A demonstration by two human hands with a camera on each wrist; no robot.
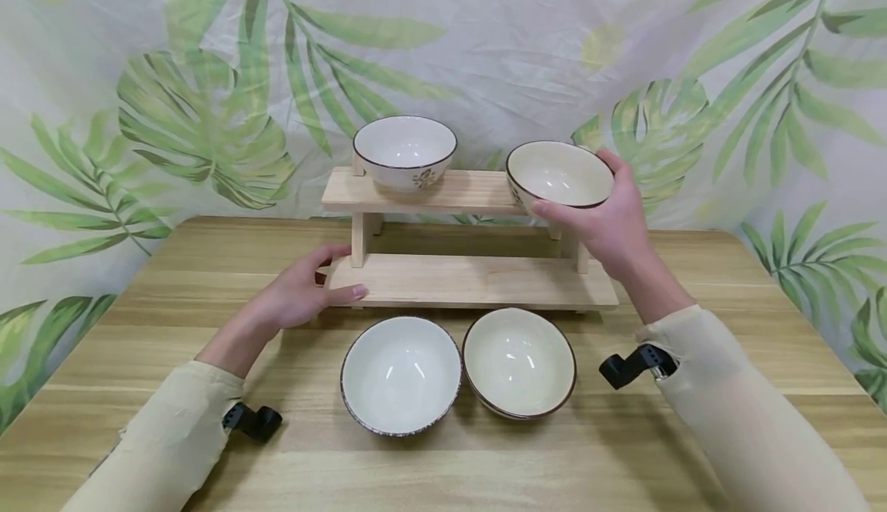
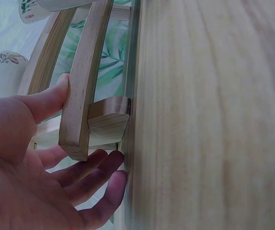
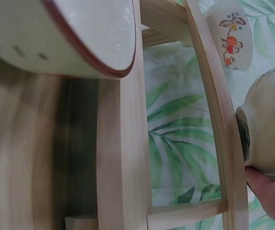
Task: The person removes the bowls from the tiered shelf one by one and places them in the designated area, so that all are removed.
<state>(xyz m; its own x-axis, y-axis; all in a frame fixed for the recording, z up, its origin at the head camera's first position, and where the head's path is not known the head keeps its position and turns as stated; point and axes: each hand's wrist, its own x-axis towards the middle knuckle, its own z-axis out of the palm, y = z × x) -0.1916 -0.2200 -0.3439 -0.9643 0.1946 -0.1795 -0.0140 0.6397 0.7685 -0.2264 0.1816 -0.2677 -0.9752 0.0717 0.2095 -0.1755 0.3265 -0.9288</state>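
A two-tier wooden stand is at the back of the table. My left hand grips the left end of its lower shelf; in the left wrist view the thumb lies on one face of the plank, with the fingers around the end. At the right end of the upper tier, my right hand holds a cream bowl with a dark rim, thumb near its front and fingers behind. The right wrist view shows this bowl's foot right at the shelf edge. A white bowl with a flower motif stands on the upper tier's left.
Before the stand, a white bowl and a cream bowl sit side by side on the wood-grain table. A leaf-printed cloth hangs behind. Small black cameras are worn on both wrists.
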